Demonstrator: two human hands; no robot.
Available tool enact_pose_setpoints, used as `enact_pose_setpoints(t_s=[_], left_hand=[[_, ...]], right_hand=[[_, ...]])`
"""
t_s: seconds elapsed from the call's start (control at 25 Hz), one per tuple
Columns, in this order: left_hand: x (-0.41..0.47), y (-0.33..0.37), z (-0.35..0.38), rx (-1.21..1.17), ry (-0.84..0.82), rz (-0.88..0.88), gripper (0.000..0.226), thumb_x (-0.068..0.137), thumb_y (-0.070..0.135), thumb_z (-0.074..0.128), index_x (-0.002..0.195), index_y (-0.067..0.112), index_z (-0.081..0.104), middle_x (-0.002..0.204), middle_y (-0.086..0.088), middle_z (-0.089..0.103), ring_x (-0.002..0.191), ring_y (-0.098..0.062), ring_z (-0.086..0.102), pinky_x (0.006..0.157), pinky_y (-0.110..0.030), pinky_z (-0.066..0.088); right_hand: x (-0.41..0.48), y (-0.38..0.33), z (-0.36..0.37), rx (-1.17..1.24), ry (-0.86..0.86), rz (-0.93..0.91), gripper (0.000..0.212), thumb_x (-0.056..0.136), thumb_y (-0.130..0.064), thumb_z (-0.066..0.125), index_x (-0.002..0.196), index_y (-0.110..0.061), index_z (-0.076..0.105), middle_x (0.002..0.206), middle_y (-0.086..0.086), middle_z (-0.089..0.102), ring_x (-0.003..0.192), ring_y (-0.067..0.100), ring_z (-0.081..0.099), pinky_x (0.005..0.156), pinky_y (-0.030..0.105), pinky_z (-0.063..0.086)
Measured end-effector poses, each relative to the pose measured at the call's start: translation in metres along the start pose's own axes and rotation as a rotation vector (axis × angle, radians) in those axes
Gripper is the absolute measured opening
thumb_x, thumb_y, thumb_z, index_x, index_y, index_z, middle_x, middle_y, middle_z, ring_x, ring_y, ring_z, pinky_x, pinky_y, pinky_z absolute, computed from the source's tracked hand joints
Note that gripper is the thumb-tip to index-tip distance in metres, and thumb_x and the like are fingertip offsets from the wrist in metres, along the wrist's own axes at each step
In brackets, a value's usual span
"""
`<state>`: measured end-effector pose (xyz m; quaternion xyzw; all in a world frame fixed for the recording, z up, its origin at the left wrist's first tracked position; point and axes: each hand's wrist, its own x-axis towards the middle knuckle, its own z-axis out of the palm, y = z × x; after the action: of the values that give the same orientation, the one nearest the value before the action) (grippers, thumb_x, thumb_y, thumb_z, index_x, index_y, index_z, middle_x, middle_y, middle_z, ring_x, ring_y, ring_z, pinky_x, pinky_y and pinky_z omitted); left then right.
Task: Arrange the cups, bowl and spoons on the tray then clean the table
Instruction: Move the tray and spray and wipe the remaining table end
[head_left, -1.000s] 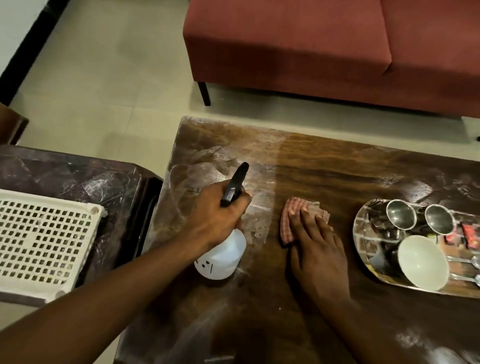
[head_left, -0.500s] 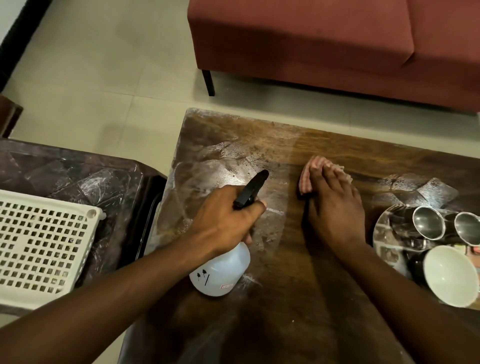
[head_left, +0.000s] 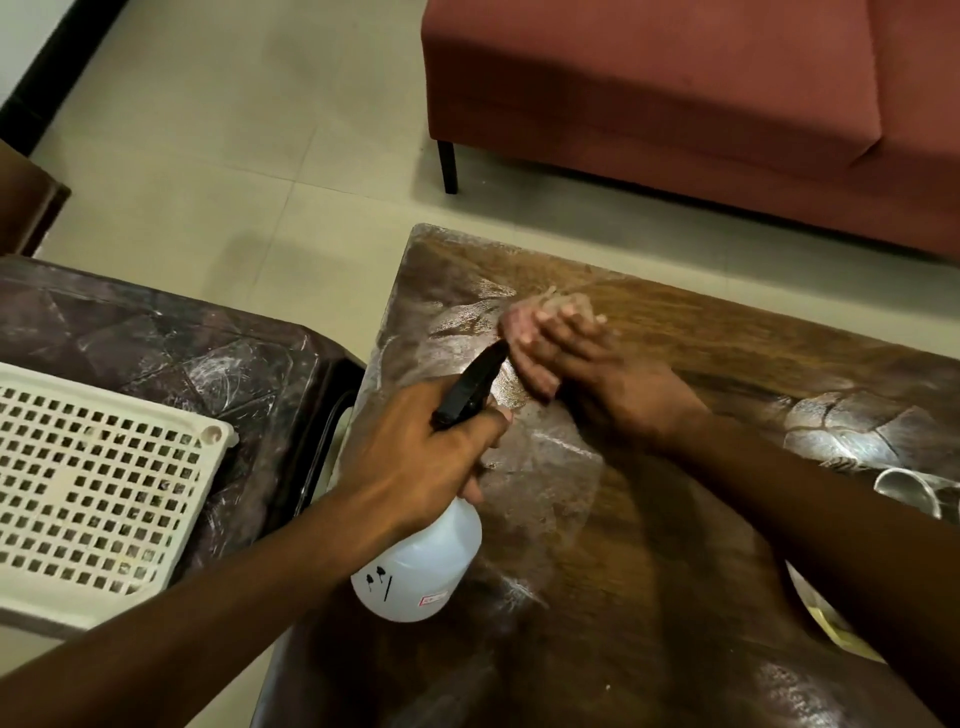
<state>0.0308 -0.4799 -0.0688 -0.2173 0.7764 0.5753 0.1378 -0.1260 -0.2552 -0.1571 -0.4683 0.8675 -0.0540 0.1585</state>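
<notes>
Left grip (head_left: 415, 462) wrapped round neck of white spray bottle (head_left: 421, 566), light, rigid, best held there; right grip (head_left: 587, 379) flat, fingers spread, pressing soft limp cloth (head_left: 545, 306) onto far-left corner of wet, likely slick surface (head_left: 649, 519).

We see two bare forearms ending in the left hand (head_left: 415, 457) and right hand (head_left: 587, 374). Neither arm shows a sleeve anywhere up to the picture's edge. We see no ring, watch or band on either wrist or on the fingers. The right hand's fingernails (head_left: 525, 340), at the fingertips, are short and pale. That hand is blurred, so finer detail escapes us.
</notes>
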Motion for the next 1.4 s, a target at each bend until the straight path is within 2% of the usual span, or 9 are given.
enact_pose_setpoints(t_s=[0.16,0.2,0.36,0.4,0.6,0.84,1.04,1.28,1.4], left_hand=[[0.002,-0.01,-0.017,-0.05,0.073,-0.06,0.033,0.083,0.048,0.065,0.084,0.015,0.072,0.059,-0.015,0.073,0.05,-0.026,0.074,0.086,-0.057,0.063],[0.003,-0.012,-0.02,-0.068,0.088,-0.069,0.038,0.083,0.047,0.066,0.087,0.009,0.072,0.062,-0.019,0.074,0.05,-0.028,0.074,0.085,-0.059,0.064],[0.004,-0.017,-0.03,-0.063,0.088,-0.045,0.037,0.085,0.046,0.064,0.08,0.012,0.077,0.056,-0.016,0.074,0.052,-0.029,0.075,0.087,-0.054,0.064],[0.004,-0.018,-0.033,-0.072,0.09,-0.043,0.036,0.085,0.045,0.064,0.08,0.013,0.078,0.056,-0.015,0.074,0.052,-0.03,0.074,0.086,-0.052,0.064],[0.006,-0.023,-0.045,-0.164,0.161,-0.093,0.035,0.087,0.036,0.07,0.087,0.002,0.074,0.062,-0.009,0.075,0.044,-0.028,0.069,0.066,-0.044,0.065],[0.009,-0.024,-0.05,-0.197,0.154,-0.082,0.02,0.094,0.028,0.071,0.095,0.009,0.078,0.077,-0.011,0.081,0.045,-0.029,0.067,0.064,-0.042,0.063],[0.005,-0.031,-0.051,-0.295,0.154,-0.132,0.026,0.082,0.035,0.071,0.085,0.009,0.071,0.066,-0.009,0.074,0.043,-0.029,0.064,0.062,-0.046,0.061],[-0.006,-0.04,-0.055,-0.259,0.157,-0.111,0.022,0.082,0.04,0.072,0.082,0.019,0.075,0.079,-0.015,0.08,0.042,-0.022,0.066,0.069,-0.049,0.063],[-0.017,-0.046,-0.057,-0.277,0.142,-0.101,0.028,0.083,0.041,0.072,0.083,0.012,0.076,0.08,-0.024,0.077,0.042,-0.025,0.065,0.07,-0.053,0.063]], right_hand=[[0.044,-0.01,-0.006,0.263,0.28,0.826,0.069,0.105,-0.022,0.046,0.17,-0.025,0.021,0.179,0.01,0.011,0.165,0.039,0.004,0.132,0.062,0.01],[0.056,-0.029,0.0,0.249,0.265,0.777,0.069,0.106,-0.021,0.046,0.17,-0.027,0.022,0.179,0.008,0.011,0.165,0.038,0.003,0.131,0.064,0.009],[0.056,-0.062,0.016,0.039,0.017,-0.253,0.066,0.11,-0.032,0.046,0.168,-0.032,0.014,0.178,0.003,0.016,0.166,0.031,0.008,0.131,0.061,0.018],[0.058,-0.048,0.012,-0.006,-0.001,-0.337,0.066,0.111,-0.034,0.045,0.167,-0.034,0.011,0.177,0.002,0.017,0.166,0.031,0.01,0.131,0.059,0.02],[0.102,-0.047,-0.004,0.273,0.259,0.666,0.061,0.107,-0.02,0.044,0.166,-0.029,0.032,0.177,0.006,0.021,0.164,0.039,0.014,0.131,0.063,0.016],[0.114,-0.063,-0.006,0.056,-0.042,-0.407,0.054,0.109,-0.035,0.043,0.162,-0.027,0.037,0.175,0.002,0.029,0.164,0.032,0.015,0.127,0.056,0.025],[0.182,-0.049,-0.023,0.175,0.09,0.284,0.064,0.108,-0.019,0.043,0.168,-0.033,0.026,0.179,0.004,0.012,0.166,0.036,0.003,0.131,0.064,0.005],[0.152,-0.058,-0.013,0.025,-0.137,-0.439,0.059,0.11,-0.03,0.048,0.166,-0.031,0.031,0.177,-0.002,0.016,0.166,0.029,0.002,0.132,0.063,0.01],[0.144,-0.046,-0.013,0.157,0.029,0.001,0.056,0.112,-0.031,0.039,0.167,-0.036,0.027,0.178,-0.002,0.013,0.166,0.03,-0.002,0.131,0.065,-0.002]])
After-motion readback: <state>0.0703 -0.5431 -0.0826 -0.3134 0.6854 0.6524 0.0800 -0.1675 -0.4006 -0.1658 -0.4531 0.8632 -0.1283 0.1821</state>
